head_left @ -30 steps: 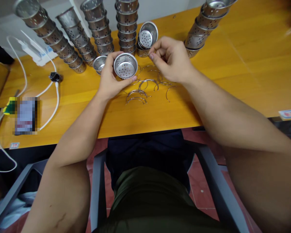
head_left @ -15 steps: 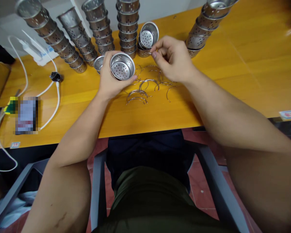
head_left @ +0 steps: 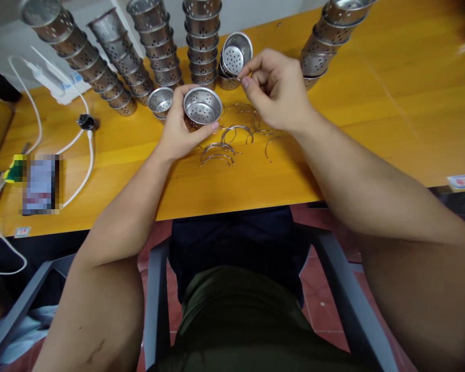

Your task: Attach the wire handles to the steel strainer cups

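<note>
My left hand [head_left: 178, 124] is wrapped round a perforated metal cup [head_left: 203, 106], its open mouth tilted up towards me and the thumb at the rim. To the right, my right hand [head_left: 277, 88] is closed in a pinch. A thin wire [head_left: 239, 79] pokes out a little at its fingertips; the rest of it is hidden by the hand. Several curved wire pieces [head_left: 219, 147] lie loose on the table below and between the hands. Another perforated cup [head_left: 160, 101] stands just left of my left hand, partly covered by it.
Tall stacks of perforated cups [head_left: 203, 46] line the back, with another stack [head_left: 321, 51] at right. Tilted cups [head_left: 236, 54] sit behind my right hand. On the left of the yellow table [head_left: 391, 129] are a blurred phone-like object [head_left: 41, 183], white cables and a power strip [head_left: 56, 85].
My left hand has moved slightly right and turned the cup, so its mouth now tips more towards the right hand. The right hand stays nearly still in its pinch.
</note>
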`<state>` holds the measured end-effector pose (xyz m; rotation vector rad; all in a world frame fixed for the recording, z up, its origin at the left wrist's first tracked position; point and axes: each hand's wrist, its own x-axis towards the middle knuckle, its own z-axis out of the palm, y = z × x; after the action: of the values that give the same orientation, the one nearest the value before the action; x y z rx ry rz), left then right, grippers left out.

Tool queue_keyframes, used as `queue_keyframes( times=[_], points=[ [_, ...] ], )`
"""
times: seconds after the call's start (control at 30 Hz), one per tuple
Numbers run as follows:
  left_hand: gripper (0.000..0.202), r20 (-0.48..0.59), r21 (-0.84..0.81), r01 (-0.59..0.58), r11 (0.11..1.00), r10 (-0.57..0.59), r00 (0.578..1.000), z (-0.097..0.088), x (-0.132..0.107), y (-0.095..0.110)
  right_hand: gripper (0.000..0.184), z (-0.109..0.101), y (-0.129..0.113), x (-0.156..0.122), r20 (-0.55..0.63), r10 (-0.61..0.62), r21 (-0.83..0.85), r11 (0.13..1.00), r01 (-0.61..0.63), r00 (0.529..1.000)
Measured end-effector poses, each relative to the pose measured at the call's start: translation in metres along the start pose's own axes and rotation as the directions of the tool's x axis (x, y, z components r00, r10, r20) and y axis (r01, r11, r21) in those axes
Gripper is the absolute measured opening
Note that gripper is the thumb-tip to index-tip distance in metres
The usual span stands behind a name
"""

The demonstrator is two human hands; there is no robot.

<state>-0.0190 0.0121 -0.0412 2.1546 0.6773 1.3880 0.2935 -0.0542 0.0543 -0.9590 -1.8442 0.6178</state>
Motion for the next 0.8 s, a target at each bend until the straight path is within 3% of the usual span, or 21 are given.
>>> queue_keyframes(
  times=[0.17, 0.27, 0.37, 0.5, 0.7, 0.8],
  points=[
    [0.108, 0.073, -0.090, -0.032, 0.995, 0.038, 0.997, -0.004, 0.002, -0.005, 0.038, 0.001, 0.001, -0.001, 0.003, -0.068, 0.064, 0.996, 0.068, 0.998],
    [0.124, 0.100, -0.086, -0.034, 0.996, 0.042, 0.994, -0.004, 0.003, -0.003, 0.026, -0.002, 0.010, 0.002, -0.031, -0.119, 0.081, 0.989, 0.121, 0.992],
    [0.130, 0.040, -0.012, -0.005, 1.000, 0.006, 0.999, -0.002, 0.003, -0.002, 0.022, -0.003, 0.015, 0.005, -0.048, -0.146, 0.095, 0.984, 0.150, 0.988],
    [0.127, -0.070, 0.064, -0.060, 0.996, 0.064, 0.995, -0.003, 0.005, 0.003, 0.028, -0.003, 0.013, 0.005, -0.040, -0.061, 0.074, 0.995, 0.064, 0.997],
    [0.117, -0.104, 0.098, -0.154, 0.983, 0.164, 0.981, -0.004, 0.009, 0.005, 0.041, 0.000, 0.013, 0.005, -0.080, -0.022, 0.069, 0.997, 0.028, 0.997],
    [0.111, -0.098, 0.073, -0.129, 0.989, 0.135, 0.986, -0.004, 0.010, 0.005, 0.043, 0.000, 0.013, 0.006, -0.076, -0.022, 0.084, 0.996, 0.028, 0.997]
  ],
)
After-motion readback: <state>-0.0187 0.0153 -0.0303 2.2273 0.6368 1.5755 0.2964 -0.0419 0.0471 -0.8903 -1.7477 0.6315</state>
